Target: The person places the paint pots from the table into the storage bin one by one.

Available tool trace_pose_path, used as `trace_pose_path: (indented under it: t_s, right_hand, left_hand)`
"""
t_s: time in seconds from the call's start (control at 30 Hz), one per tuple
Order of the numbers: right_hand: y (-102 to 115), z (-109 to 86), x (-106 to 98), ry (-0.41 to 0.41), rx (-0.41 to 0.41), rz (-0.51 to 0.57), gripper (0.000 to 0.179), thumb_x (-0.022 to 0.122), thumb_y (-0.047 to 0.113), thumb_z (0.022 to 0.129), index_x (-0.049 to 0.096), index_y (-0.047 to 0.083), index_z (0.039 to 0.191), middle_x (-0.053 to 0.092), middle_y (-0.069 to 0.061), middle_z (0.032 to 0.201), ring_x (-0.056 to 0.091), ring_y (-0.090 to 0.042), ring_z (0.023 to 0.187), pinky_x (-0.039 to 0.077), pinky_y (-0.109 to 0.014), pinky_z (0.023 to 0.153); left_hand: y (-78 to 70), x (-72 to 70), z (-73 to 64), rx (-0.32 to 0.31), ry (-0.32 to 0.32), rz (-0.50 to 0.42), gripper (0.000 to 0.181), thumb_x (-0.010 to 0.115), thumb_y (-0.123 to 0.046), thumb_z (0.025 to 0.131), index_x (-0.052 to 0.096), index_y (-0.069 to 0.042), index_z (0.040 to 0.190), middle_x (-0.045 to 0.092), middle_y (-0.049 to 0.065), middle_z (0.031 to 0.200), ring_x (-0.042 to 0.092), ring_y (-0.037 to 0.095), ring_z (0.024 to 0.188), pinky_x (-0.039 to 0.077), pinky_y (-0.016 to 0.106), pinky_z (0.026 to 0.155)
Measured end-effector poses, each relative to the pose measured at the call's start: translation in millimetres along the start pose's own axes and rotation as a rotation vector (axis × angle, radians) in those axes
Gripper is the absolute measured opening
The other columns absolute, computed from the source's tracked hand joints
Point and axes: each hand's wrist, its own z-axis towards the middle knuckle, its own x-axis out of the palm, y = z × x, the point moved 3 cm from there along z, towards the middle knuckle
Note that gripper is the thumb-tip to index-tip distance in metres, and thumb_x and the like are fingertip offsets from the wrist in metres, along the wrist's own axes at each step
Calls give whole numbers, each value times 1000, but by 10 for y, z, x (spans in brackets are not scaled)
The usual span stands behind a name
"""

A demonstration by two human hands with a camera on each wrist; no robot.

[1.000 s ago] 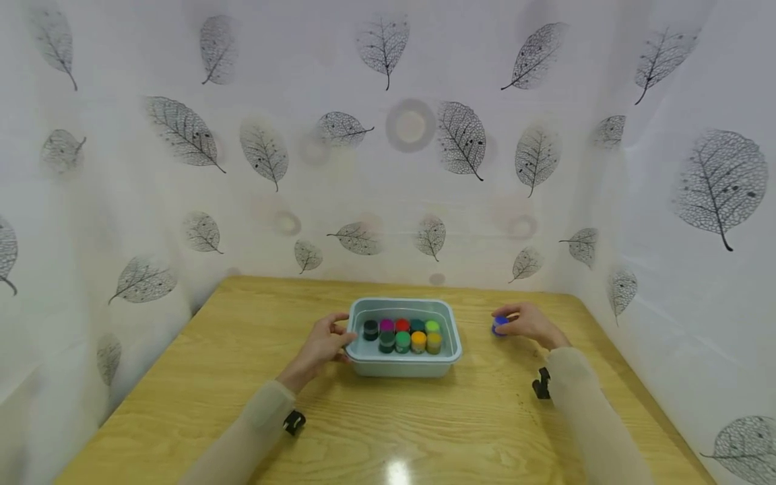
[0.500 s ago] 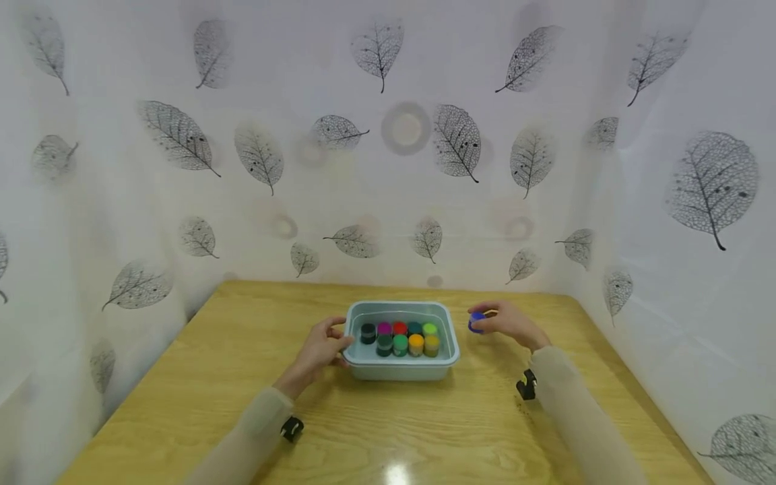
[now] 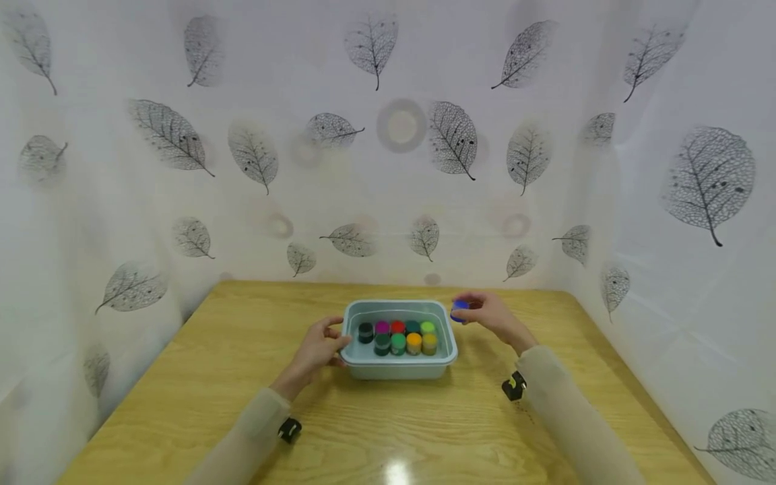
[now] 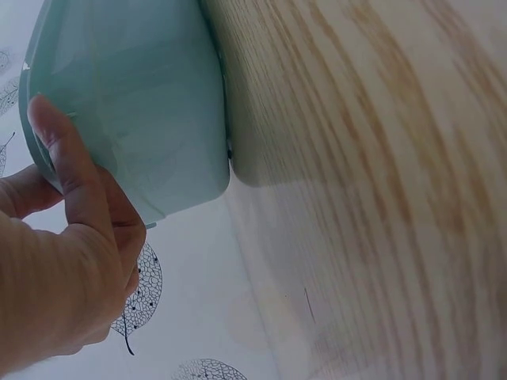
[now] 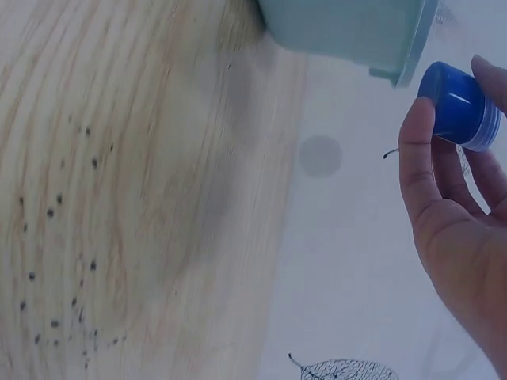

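Note:
A pale blue-green plastic tub [image 3: 397, 371] stands on the table, with two rows of small paint jars inside. Among these jars are a black one [image 3: 366, 332], a red one [image 3: 397, 327] and an orange one [image 3: 413, 344]. My left hand [image 3: 316, 347] grips the tub's left rim; in the left wrist view the fingers [image 4: 75, 170] curl at its edge. At the tub's right side, my right hand [image 3: 494, 316] pinches a small blue paint jar [image 3: 459, 310] between thumb and fingers. The right wrist view shows that jar [image 5: 453, 103] tilted, its lower part clear, close to the tub's wall.
The light wooden table [image 3: 242, 350] spreads around the tub. Small dark specks [image 5: 55, 324] dot its surface below the right forearm. A white curtain [image 3: 388, 202] printed with grey leaves hangs behind the table and along both sides.
My right hand has carried the blue paint jar leftward and up from the table's right part to beside the tub's rim. The left hand keeps its hold on the tub.

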Motion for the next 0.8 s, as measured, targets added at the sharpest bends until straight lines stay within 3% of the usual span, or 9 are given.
trace_pose_path:
  t_s: [0.13,0.33,0.57,0.8]
  right_hand:
    - [60,15,93,-9,-8,4,48,77,23,86,61,0,125,67,-12,104,63,-21,87,57,-49,85]
    - [148,31,237,-9,6,24,49,77,24,86,61,1,126,66,-12,110,61,-19,92,55,-51,90]
    - [275,49,397,13,-35,5,50,76,22,86,60,1,129,64,-15,120,60,-21,103,56,-30,87]
    - [389,88,649,70,-58,8,48,76,20,87,60,2,128,66,-14,119,63,-19,102,57,-32,88]
  left_hand:
    - [-11,-2,-9,-6,2,-2,53,64,-2,92,45,-2,141,53,16,103,61,23,73,59,32,54]
    - [-8,2,5,-13,1,0,54,65,-2,92,45,-2,142,53,15,103,60,21,72,60,33,55]
    - [21,-3,20,3,2,-8,52,64,-1,92,46,-1,141,53,15,102,61,19,68,60,33,54]
    - [41,-15,29,3,1,-27,54,64,0,91,45,0,141,51,16,103,62,21,71,60,33,53]
